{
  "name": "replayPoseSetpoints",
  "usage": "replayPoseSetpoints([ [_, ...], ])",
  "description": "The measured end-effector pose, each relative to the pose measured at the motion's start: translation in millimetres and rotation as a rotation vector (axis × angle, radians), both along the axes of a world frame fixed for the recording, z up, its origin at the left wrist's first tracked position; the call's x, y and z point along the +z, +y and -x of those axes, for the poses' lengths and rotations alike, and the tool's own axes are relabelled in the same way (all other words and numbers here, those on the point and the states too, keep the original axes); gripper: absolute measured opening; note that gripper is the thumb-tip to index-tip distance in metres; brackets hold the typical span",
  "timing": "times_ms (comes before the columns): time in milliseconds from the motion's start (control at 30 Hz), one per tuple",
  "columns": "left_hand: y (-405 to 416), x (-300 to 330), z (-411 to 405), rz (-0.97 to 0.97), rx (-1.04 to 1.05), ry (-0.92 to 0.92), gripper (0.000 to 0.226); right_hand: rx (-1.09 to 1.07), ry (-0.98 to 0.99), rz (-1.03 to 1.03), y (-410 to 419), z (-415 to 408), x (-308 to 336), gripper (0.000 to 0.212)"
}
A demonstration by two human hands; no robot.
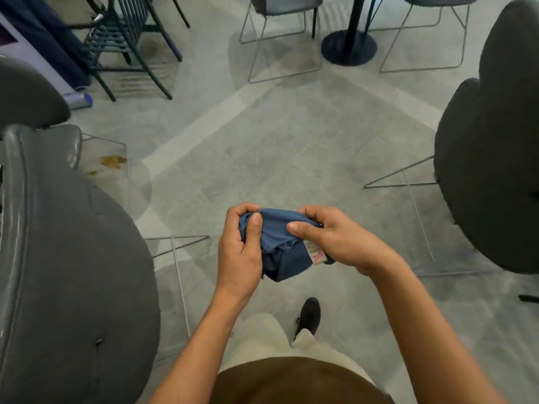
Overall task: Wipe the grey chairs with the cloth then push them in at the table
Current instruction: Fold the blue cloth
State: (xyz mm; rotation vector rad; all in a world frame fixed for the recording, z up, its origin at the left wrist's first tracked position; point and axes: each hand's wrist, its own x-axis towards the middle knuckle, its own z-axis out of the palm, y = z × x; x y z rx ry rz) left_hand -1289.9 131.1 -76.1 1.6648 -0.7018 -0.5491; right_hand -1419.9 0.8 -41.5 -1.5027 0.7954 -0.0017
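Two hands, left (237, 249) and right (335, 237), pinch one blue cloth (281, 243) bunched between them at centre, thumbs pressed on top. Grey chairs: one at 8 o'clock (73, 272), one at 3 (490, 170), two more at 12 (only partly seen) beside a black table post (354, 24). Grey tiled floor (262, 141), stained at 9.

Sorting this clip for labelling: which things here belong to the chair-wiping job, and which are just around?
Job: blue cloth, held by left hand and right hand; grey chair at left; grey chair at right.

Around: black slatted chair; floor stain; table pedestal.
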Motion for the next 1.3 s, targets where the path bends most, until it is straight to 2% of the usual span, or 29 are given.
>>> replayPoseSetpoints([
  [133, -32.7, 2.8, -4.9, 0.002, 0.059, 0.012, 0.009, 0.067, -0.009, 0.02, -37.4, -11.8, 0.0, 0.022],
  [533, -109.9, -16.7, -61.9, -0.024, 0.263, 0.04, 0.009, 0.246, -0.028, -0.032, -136.5, -97.0, -18.8, 0.014],
  [833, -168.3, -22.9, -161.5, -0.037, 0.37, 0.128, 0.01, 0.373, 0.039, -0.012, -209.1, -217.3, -31.3, 0.023],
  [967, -198.7, -17.3, -215.9, -0.045, 0.393, 0.084, 0.01, 0.403, 0.019, 0.016, -239.7, -275.1, -24.8, 0.023],
  [1300, -258.4, -20.9, -311.6, -0.045, 0.554, 0.091, 0.01, 0.448, -0.065, -0.115, -300.4, -392.1, -38.6, 0.026],
])
